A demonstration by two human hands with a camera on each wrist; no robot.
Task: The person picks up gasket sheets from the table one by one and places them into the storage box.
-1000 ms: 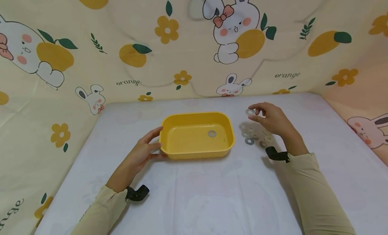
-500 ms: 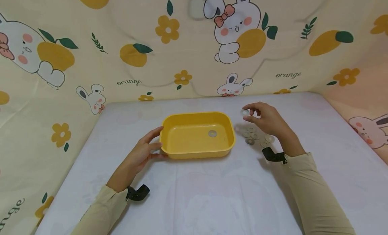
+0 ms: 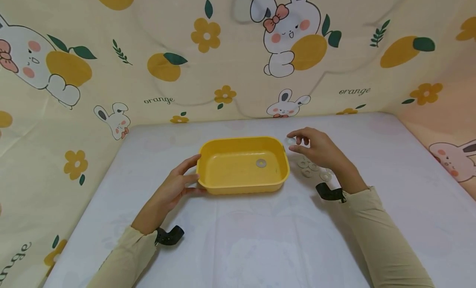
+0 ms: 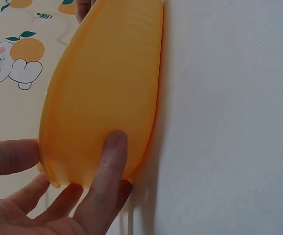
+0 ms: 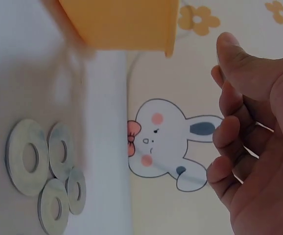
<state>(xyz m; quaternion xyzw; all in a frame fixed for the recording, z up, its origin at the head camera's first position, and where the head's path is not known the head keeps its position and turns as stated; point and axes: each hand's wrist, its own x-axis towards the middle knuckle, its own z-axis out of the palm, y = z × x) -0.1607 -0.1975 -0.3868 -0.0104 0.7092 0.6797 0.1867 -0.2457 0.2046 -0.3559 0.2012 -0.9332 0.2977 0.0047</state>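
A yellow rectangular plastic tray (image 3: 243, 190) sits on the white-covered table. My left hand (image 3: 167, 191) grips its left end; in the left wrist view the thumb (image 4: 113, 161) lies along one side wall and the other fingers bend around the end. One grey metal washer (image 3: 258, 164) lies flat inside, right of the middle. Just outside the tray's far right corner, my right hand (image 3: 316, 147) pinches another washer (image 3: 291, 141) between thumb and fingertips, raised above the table. From the right wrist the pinched washer is mostly hidden behind the thumb (image 5: 249, 68).
Several loose flat washers (image 5: 15, 161) lie in a small group on the table, right of the tray and below my right hand. Black wrist mounts (image 3: 169, 236) stick out from both sleeves. A cloth (image 3: 238, 73) printed with rabbits and oranges hangs behind the table.
My right hand has moved left with the pinched washer, from above the loose washers to the tray's right edge. The left hand and tray have stayed in place.
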